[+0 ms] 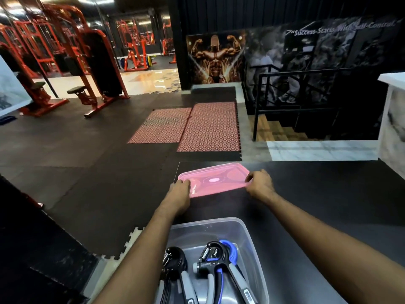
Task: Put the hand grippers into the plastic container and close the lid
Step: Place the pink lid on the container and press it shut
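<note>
Now: closing step | grippers (210, 270) in bin (252, 238) | left hand (178, 191), right hand (259, 183) pinch pink lid (213, 179) ends on table (328, 205) | next: lift, align over bin, press down

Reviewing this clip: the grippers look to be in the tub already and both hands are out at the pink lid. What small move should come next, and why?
Probably lift the pink lid off the black table and bring it back over the clear container. The left hand and right hand grip its two short ends, the hand grippers already lie inside, and the container is open.
</note>
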